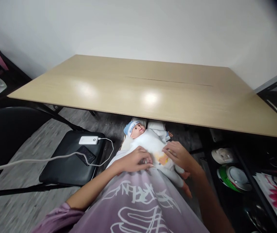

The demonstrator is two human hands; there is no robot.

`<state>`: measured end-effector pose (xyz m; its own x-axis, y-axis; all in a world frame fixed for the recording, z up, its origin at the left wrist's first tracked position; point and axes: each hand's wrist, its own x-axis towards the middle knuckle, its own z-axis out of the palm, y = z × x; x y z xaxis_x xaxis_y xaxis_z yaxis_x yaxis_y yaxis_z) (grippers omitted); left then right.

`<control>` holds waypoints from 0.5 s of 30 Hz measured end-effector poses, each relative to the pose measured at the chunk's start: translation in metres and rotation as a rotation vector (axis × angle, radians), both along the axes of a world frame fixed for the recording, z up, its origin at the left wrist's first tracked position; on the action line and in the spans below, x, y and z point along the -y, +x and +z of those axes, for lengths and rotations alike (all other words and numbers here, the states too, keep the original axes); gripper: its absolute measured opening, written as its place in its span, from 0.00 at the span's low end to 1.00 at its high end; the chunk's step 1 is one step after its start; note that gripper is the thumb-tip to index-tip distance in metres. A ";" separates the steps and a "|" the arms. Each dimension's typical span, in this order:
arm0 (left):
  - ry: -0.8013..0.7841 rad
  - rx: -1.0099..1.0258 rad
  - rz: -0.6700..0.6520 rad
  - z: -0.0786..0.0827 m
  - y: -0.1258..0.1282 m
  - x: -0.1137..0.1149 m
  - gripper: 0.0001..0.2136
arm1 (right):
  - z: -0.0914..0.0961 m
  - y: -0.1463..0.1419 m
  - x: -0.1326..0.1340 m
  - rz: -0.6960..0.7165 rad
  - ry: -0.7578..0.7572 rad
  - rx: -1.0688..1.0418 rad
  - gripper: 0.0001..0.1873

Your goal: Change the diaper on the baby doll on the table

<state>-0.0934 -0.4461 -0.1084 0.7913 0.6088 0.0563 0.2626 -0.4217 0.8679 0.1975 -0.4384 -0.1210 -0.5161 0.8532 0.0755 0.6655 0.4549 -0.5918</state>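
Note:
A baby doll (150, 144) in white clothes and a blue cap lies on my lap, below the near edge of the wooden table (138, 87), head pointing away from me. My left hand (137, 160) rests on the doll's belly with fingers curled and pressed on the white cloth. My right hand (179, 155) lies on the doll's other side, fingers bent over the cloth near a small orange print. One bare doll leg (184, 186) sticks out beside my right forearm.
A black chair (72, 161) at left holds a white power bank (88, 140) with a white cable and a dark phone (86, 154). Black shelves (250, 174) at right hold bowls and colourful items. A second black chair stands at far left.

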 end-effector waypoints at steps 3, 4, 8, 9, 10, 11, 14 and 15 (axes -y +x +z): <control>0.069 -0.020 0.053 -0.002 0.006 -0.001 0.13 | 0.012 0.030 0.011 -0.086 -0.173 0.034 0.24; 0.123 -0.034 0.072 -0.004 0.014 -0.005 0.13 | 0.013 0.039 0.016 -0.127 -0.262 0.038 0.26; 0.391 -0.204 0.001 -0.015 0.073 -0.037 0.20 | -0.002 0.056 0.031 -0.202 -0.541 0.060 0.29; 0.427 -0.287 -0.057 -0.019 0.094 -0.048 0.23 | -0.010 0.056 0.033 -0.200 -0.555 0.069 0.28; 0.423 -0.385 -0.134 -0.024 0.116 -0.058 0.26 | -0.018 0.055 0.035 -0.203 -0.552 0.075 0.28; 0.389 -0.484 -0.205 -0.029 0.137 -0.067 0.25 | -0.027 0.055 0.037 -0.215 -0.550 0.075 0.27; 0.264 -0.625 -0.261 -0.043 0.187 -0.085 0.12 | -0.054 0.058 0.043 -0.269 -0.611 0.047 0.23; 0.243 -0.646 -0.275 -0.047 0.195 -0.087 0.11 | -0.063 0.062 0.046 -0.290 -0.618 0.041 0.20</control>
<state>0.1021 -0.3593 -0.1558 0.8343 0.4138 -0.3642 0.5467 -0.7061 0.4501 0.2591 -0.4840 -0.1836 -0.2525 0.8375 -0.4846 0.7369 -0.1582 -0.6572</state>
